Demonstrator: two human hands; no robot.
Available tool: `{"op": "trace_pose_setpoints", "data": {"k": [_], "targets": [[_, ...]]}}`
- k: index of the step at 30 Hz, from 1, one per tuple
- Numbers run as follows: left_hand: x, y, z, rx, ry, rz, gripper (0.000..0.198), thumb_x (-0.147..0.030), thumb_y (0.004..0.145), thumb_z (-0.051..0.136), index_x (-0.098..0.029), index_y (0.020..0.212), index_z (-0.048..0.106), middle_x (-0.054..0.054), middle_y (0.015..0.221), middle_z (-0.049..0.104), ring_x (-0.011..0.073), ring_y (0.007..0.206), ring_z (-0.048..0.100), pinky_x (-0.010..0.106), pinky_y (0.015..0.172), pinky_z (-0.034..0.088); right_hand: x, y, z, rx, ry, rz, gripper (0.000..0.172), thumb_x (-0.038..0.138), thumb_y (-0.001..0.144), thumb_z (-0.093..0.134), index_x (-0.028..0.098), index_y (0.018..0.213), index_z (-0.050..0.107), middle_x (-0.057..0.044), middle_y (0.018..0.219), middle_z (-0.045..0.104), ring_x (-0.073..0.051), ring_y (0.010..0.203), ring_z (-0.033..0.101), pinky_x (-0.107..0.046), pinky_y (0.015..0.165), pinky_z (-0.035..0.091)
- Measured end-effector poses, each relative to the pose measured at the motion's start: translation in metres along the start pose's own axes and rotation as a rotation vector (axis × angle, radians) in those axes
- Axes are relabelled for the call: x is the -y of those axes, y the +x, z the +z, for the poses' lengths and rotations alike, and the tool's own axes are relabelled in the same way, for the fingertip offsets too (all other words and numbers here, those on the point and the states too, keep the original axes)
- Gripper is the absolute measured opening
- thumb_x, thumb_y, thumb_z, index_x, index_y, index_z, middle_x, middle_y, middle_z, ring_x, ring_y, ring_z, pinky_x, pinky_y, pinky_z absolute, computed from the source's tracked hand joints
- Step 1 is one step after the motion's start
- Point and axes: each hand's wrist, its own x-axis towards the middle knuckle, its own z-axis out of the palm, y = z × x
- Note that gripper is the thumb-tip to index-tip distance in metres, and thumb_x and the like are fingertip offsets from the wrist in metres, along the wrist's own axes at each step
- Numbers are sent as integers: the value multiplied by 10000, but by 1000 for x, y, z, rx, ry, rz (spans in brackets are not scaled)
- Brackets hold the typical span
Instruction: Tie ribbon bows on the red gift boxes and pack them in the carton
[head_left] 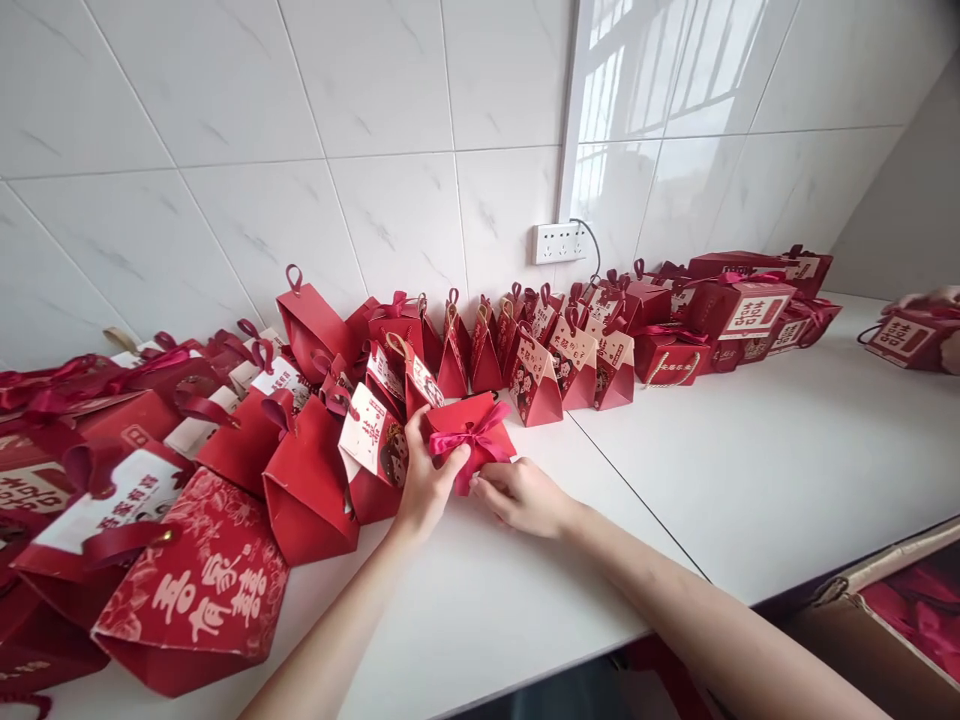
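A small red gift box (459, 414) with a magenta ribbon bow (471, 437) on its front is tilted up above the white table (480, 610). My left hand (429, 478) grips its left side, with the thumb on the ribbon near the knot. At the lower right of the box, my right hand (523, 497) has its fingers curled together in a pinch by the ribbon's end. What those fingertips hold is hidden. Just left of my left hand stands a cream and red box (369, 440).
Many red boxes with loops crowd the left side (311, 480) and run along the tiled wall. A box pile (750, 312) stands at the back right. An open carton (847, 635) with red contents is at the lower right. A socket strip (559, 244) is on the wall.
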Motion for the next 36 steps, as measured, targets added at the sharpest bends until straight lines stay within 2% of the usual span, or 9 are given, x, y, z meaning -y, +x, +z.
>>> {"op": "trace_pose_setpoints", "data": {"k": [4,7,9,14,19,22,27,31,36], "targets": [[-5,6,9,-59,64,1,614,-363,709,656,-214,1172,281,110,1180,544,225,1119,555,401,977,409,-5,-1,0,-15,81,82,469,450,928,369,226,519,417,5,456,544,-121,378,513,-277,495,447],[-4,10,15,-109,56,20,622,-328,689,669,-206,1155,276,107,1139,555,218,1063,588,392,946,433,-7,-2,6,1,251,96,397,536,905,395,222,689,505,27,495,558,-118,351,508,-264,444,420],[-2,11,16,-114,46,42,612,-310,686,669,-208,1149,283,96,1110,564,214,1027,604,390,927,446,-8,-2,11,5,312,107,411,577,893,395,215,752,529,38,488,546,-114,340,499,-255,429,408],[1,15,15,-106,63,51,586,-288,651,696,-218,1075,300,83,1072,561,214,1014,600,391,908,461,-10,1,16,20,258,203,486,583,883,411,211,575,469,17,454,542,-106,354,497,-254,464,430],[-4,14,20,-86,47,34,552,-273,665,683,-218,1064,306,87,1108,546,206,1006,608,378,897,468,-13,1,18,-26,293,188,470,558,885,430,215,563,426,20,489,556,-99,347,495,-249,439,409],[-5,7,20,-76,40,47,551,-284,685,674,-220,1092,308,91,1116,554,217,1020,610,391,898,470,-13,0,17,50,314,181,430,497,907,420,206,592,455,37,483,545,-88,343,494,-229,431,411],[-2,2,14,-74,79,98,601,-322,666,689,-225,1123,312,119,1222,503,240,1168,530,409,980,424,-11,-1,12,204,311,178,383,397,914,445,191,592,474,42,486,554,-71,349,507,-192,403,410],[0,4,13,-71,50,35,595,-328,655,697,-226,1112,329,116,1229,495,229,1129,551,398,958,441,-8,-1,10,276,364,188,372,393,911,460,186,602,468,49,488,554,-55,326,484,-173,360,389],[-3,4,16,-102,52,49,576,-272,625,711,-232,1082,363,94,1187,530,211,1075,579,383,935,460,-5,-1,9,400,441,215,346,419,929,430,173,693,488,71,484,542,-35,281,433,-153,319,389]]}}
